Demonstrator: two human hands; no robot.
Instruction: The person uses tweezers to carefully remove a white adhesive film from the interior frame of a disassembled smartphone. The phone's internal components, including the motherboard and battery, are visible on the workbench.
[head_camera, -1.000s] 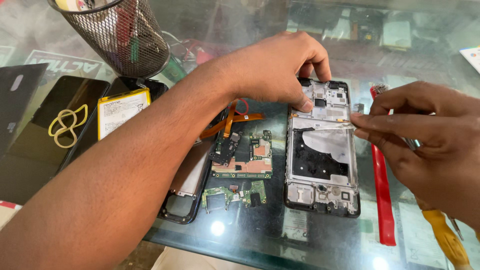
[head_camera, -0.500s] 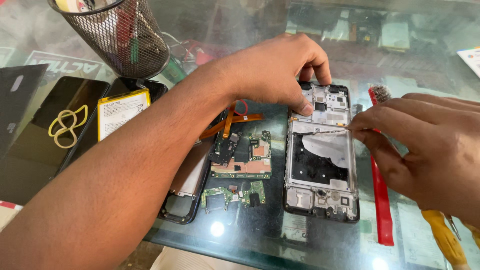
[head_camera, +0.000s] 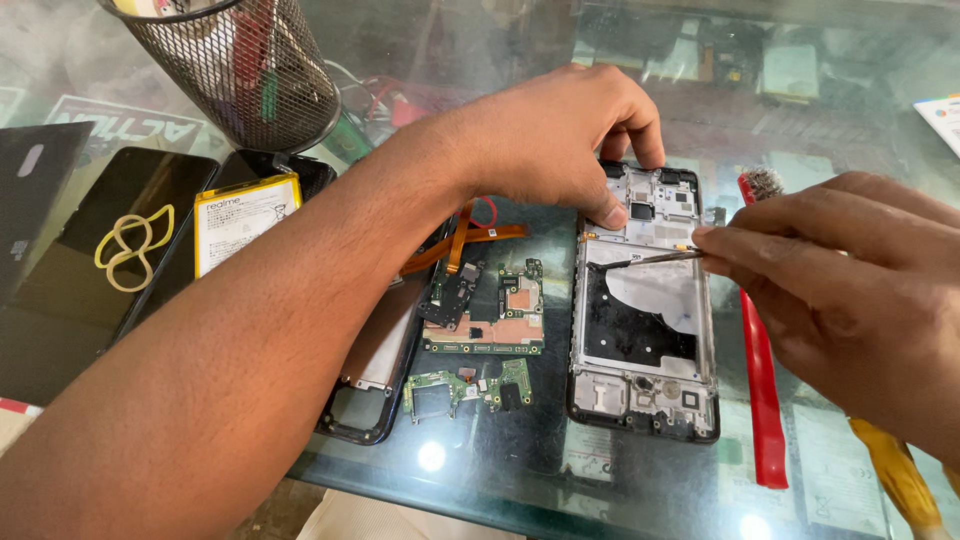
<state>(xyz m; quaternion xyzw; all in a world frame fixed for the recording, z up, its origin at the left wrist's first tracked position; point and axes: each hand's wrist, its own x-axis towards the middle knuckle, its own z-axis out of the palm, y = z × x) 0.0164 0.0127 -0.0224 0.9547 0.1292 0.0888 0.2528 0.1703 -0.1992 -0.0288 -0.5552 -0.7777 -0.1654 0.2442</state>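
Glass counter (head_camera: 560, 500): left fingers (head_camera: 612, 212) pin phone frame (head_camera: 645, 330); right fingers (head_camera: 745, 250) pinch tweezers (head_camera: 650, 260).

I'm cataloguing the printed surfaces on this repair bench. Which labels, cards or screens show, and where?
Battery label: left of the forearm, white rectangle edged yellow.
Dark phone screen: far left, black, yellow rubber band on it.
Printed sign: under the glass, upper left, pale.
Card: right edge, white with colour.
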